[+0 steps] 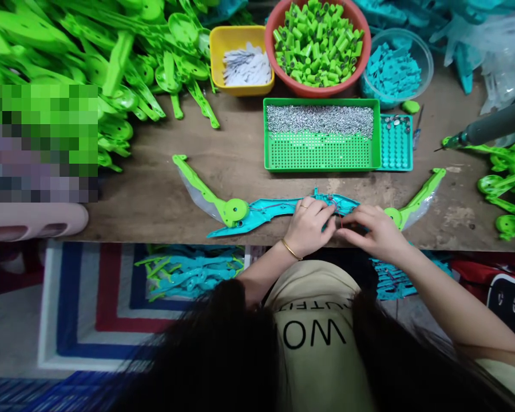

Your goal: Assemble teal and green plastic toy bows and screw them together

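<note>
A turquoise bow-shaped plastic toy body [274, 207] lies along the bench's front edge, with a bright green limb [212, 194] at its left end and another green limb [420, 200] at its right. Thin dark wires run along the inside of the body. My left hand [309, 226], with a ring and a gold bracelet, grips the body near its middle, fingers curled over it. Close beside it, my right hand [371, 229] pinches a thin red wire [341, 220] between thumb and fingers. Both hands hide part of the body's right half.
Behind the toy stands a green basket [321, 167] of small metal screws, beside a turquoise tray [397, 154]. Farther back are a yellow box [223, 63], a red bowl [278, 68] and a clear tub [427, 63]. An electric screwdriver [489, 123] hangs at right; green parts [124, 86] pile up left.
</note>
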The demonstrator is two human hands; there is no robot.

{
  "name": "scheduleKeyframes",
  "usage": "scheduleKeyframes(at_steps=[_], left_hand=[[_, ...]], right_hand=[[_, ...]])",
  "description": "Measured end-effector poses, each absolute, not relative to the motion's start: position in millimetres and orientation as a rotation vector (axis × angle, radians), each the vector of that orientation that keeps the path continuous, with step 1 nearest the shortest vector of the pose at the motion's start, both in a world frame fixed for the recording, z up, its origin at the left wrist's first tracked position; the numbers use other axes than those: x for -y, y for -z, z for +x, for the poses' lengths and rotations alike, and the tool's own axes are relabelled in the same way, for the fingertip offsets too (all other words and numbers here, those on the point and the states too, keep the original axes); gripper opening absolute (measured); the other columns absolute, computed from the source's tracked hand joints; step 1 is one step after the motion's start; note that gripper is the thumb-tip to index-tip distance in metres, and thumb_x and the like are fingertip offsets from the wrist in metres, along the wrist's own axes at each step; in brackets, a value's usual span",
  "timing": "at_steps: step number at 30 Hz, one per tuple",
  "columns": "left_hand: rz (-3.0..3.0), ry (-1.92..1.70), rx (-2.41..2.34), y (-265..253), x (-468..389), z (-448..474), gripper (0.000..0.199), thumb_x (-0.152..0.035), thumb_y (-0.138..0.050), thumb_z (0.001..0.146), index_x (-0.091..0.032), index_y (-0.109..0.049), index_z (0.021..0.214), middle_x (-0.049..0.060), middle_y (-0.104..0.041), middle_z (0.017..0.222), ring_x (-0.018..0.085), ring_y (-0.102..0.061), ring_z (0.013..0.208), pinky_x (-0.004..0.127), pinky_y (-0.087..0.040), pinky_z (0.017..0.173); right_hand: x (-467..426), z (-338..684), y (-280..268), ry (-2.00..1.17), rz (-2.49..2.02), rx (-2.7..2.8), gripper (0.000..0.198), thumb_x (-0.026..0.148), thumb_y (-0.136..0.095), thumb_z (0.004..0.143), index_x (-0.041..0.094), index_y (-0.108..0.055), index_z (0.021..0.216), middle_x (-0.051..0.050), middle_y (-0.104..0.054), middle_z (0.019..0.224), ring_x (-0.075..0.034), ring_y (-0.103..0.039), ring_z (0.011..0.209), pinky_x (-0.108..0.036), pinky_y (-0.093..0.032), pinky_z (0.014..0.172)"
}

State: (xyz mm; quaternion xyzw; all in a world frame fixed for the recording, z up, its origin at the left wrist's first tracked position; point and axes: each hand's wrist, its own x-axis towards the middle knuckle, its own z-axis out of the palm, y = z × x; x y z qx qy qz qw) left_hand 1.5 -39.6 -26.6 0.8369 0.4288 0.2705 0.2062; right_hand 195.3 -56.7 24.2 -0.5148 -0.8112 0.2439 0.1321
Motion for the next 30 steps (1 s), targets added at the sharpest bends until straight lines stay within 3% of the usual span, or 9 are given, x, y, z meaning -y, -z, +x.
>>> scheduleKeyframes(at_steps=[11,17,23,30], left_hand=[[2.412,-0.445,-1.263,12.2,30.5,5.7,0.027,-0.027,-0.044,0.099,-0.017,-0.069,0.096,0.008,-0.065,0.092,0.022,-0.055,0.09,0.035,-0.041,0.08],[2.437,-0.331,-1.305,1.3,26.6,9.0,0.026,-0.029,-0.046,0.098,-0.018,-0.069,0.095,0.008,-0.062,0.094,0.021,-0.057,0.09,0.032,-0.044,0.078],[2.531,-0.675,-1.195,8.7,21.6,6.6,0.023,-0.024,-0.046,0.098,-0.018,-0.067,0.105,0.008,-0.066,0.102,0.02,-0.057,0.095,0.033,-0.045,0.084],[2.579,-0.815,-1.019,26.5,22.2,6.4,0.026,-0.019,-0.041,0.099,-0.015,-0.066,0.104,0.009,-0.069,0.106,0.019,-0.06,0.096,0.034,-0.048,0.088]], right_hand=[[35.5,196.4,-16.8,-0.343,-1.585,2.426,0.022,0.038,-0.053,0.094,0.023,-0.07,0.094,-0.006,-0.065,0.085,-0.021,-0.058,0.084,-0.036,-0.034,0.072],[28.5,196.8,-7.1,-0.412,-1.616,2.42,0.023,0.038,-0.054,0.093,0.022,-0.071,0.093,-0.006,-0.063,0.087,-0.021,-0.058,0.085,-0.034,-0.035,0.073],[24.8,193.8,-7.6,-0.555,-1.67,2.403,0.02,0.031,-0.055,0.091,0.019,-0.07,0.086,-0.008,-0.063,0.087,-0.022,-0.059,0.085,-0.036,-0.039,0.075],[19.6,209.0,-17.8,-1.025,-1.698,1.939,0.021,0.033,-0.061,0.085,0.02,-0.069,0.099,-0.005,-0.067,0.086,-0.018,-0.061,0.076,-0.033,-0.048,0.071]])
